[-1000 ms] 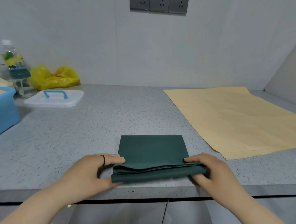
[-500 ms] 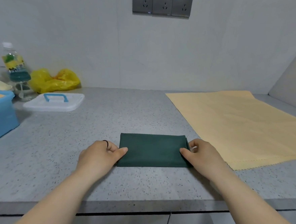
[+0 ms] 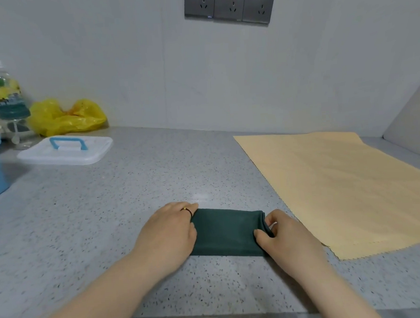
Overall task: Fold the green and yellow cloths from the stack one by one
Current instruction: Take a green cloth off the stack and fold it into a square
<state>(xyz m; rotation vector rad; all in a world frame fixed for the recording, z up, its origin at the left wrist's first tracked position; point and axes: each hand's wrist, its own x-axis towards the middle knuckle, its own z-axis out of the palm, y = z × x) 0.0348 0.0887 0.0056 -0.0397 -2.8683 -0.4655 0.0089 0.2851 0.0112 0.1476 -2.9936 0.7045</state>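
One green cloth [image 3: 226, 232] is folded small, left hand [image 3: 169, 233] and right hand [image 3: 288, 239] pinching its ends; yellow cloth [image 3: 342, 182] lies unfolded by the counter's [image 3: 108, 215] right edge.

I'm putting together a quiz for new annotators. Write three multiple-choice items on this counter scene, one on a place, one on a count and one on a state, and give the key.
1. Where does the yellow cloth lie relative to the green cloth?
A. To the person's right of it
B. To the person's left of it
C. Under it

2. How many wall sockets sit in the panel?
A. Two
B. Three
C. Five

3. What state is the green cloth in?
A. Spread out in one layer
B. Crumpled in a heap
C. Folded into a small rectangle, with the left hand and right hand at its ends

Key:
1 A, the yellow cloth lies flat on the counter beyond the right hand.
2 B, three grey sockets stand side by side.
3 C, stacked layers show at the end that the right hand pinches.
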